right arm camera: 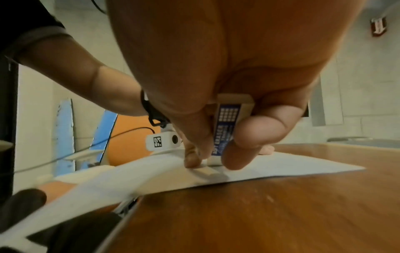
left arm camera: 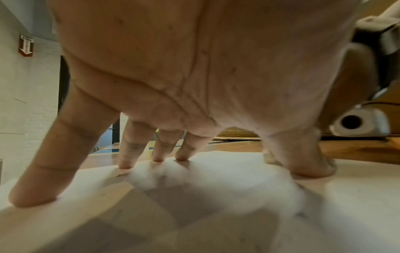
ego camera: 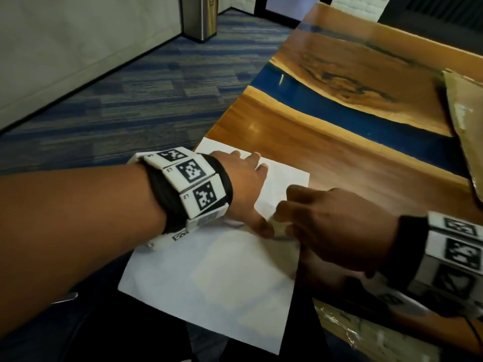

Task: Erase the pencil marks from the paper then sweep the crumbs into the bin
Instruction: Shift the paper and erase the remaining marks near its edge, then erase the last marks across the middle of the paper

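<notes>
A white sheet of paper [ego camera: 222, 278] lies at the near left corner of the wooden table [ego camera: 326, 142], its near part hanging past the table edge. My left hand [ego camera: 240, 184] presses it flat with spread, straight fingers [left arm camera: 127, 154]. My right hand [ego camera: 326, 226] pinches a white eraser in a blue sleeve [right arm camera: 227, 126] between thumb and fingers. The eraser's bare tip stands on the paper [right arm camera: 151, 176] beside the left thumb. Faint grey pencil marks [ego camera: 282, 237] show by the eraser, blurred.
A steel bin [ego camera: 200, 18] stands on the blue carpet beyond the table's far left corner. A cardboard box [ego camera: 465, 121] sits on the table at the right. A blue resin strip [ego camera: 339, 111] crosses the tabletop.
</notes>
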A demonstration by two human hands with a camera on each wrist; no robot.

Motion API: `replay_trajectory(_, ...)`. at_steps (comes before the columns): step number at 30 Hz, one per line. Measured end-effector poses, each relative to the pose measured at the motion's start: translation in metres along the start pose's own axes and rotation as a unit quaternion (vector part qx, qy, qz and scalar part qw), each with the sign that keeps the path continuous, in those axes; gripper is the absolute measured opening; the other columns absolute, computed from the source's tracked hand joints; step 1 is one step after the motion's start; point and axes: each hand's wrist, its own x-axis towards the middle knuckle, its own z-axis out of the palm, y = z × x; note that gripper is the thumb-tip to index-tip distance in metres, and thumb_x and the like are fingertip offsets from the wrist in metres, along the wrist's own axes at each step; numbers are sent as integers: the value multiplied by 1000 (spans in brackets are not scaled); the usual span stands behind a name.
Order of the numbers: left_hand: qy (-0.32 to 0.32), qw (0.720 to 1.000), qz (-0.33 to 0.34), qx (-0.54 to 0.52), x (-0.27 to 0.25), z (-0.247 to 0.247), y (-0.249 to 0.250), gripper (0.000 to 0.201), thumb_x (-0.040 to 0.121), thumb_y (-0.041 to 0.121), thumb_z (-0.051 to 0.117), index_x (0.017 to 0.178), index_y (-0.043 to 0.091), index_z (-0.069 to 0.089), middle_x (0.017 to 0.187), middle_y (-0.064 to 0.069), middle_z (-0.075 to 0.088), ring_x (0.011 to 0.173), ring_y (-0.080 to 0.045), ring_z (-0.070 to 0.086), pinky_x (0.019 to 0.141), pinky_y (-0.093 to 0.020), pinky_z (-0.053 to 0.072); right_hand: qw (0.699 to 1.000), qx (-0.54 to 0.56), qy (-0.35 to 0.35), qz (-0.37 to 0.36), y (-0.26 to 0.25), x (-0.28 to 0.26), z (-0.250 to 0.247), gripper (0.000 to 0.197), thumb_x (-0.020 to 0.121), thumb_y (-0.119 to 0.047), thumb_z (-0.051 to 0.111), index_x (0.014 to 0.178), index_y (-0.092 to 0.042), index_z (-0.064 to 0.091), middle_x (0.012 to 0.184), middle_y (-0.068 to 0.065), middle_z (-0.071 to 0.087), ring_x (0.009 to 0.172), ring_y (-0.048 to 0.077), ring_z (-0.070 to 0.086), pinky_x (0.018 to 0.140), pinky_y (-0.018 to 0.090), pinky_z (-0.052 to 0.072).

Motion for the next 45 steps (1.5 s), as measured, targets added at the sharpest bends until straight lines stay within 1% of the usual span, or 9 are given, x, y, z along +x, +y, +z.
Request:
replay_trajectory(5,-10,1000,-6,22,2,-2,3,132,64,97,49,162,27,-3,171,-7,-7,154,-36,17,108,-55,40,994,-3,82,69,37,-4,2,26,100,-35,49,125,-34,55,110,-8,52,76,11,51,63,24,46)
replay_trajectory(9,-12,1000,-7,16,1,-2,3,129,65,96,49,162,30,-6,171,-8,-8,154,-38,15,110,-56,37,997,45,16,-57,7,-17,15,23,95,-26,57,118,-29,57,102,-5,50,67,17,54,61,37,53)
replay_trajectory(13,-24,1000,-4,8,3,-4,5,124,66,95,47,160,39,-11,170,-9,-10,154,-40,11,111,-58,37,994,44,92,42,35,-6,6,26,98,-29,54,123,-32,58,107,-6,52,81,20,61,70,39,55)
replay_trajectory(17,-24,1000,-1,8,1,-3,4,122,65,97,46,159,42,-10,170,-10,-8,154,-41,12,110,-56,36,997,41,42,-59,11,-13,14,23,95,-25,53,117,-30,55,99,-6,48,67,19,54,61,40,53)
replay_trajectory(29,77,987,-69,-125,-19,4,-46,87,87,76,51,160,40,18,171,7,-3,156,-23,6,123,-47,18,964,72,119,225,105,-23,16,26,100,-34,56,125,-36,56,123,-13,58,95,9,53,75,24,44)
replay_trajectory(34,88,960,-196,-180,-20,24,-102,101,76,80,62,156,28,27,162,-3,31,144,-27,39,110,-47,41,969,29,99,226,104,-26,10,35,99,-43,54,133,-37,52,138,-9,50,114,15,50,90,29,46)
replay_trajectory(37,33,953,-210,-218,-21,30,-122,69,77,81,59,109,21,67,108,0,67,94,-18,63,78,-33,48,970,43,119,207,91,-27,-3,36,96,-49,55,130,-40,52,135,-11,47,107,14,54,88,33,51)
replay_trajectory(39,53,935,-198,-288,-23,32,-127,49,86,62,68,75,14,66,76,0,64,70,-17,58,63,-30,42,973,50,116,195,80,-25,-9,32,96,-48,56,128,-40,54,128,-14,49,100,11,56,82,31,51)
replay_trajectory(45,290,782,-137,-535,-29,6,-129,26,88,16,78,67,14,63,67,-14,67,64,-25,62,67,-40,54,969,120,80,202,76,-14,-16,24,97,-41,58,121,-35,61,112,-16,65,93,4,58,77,16,46)
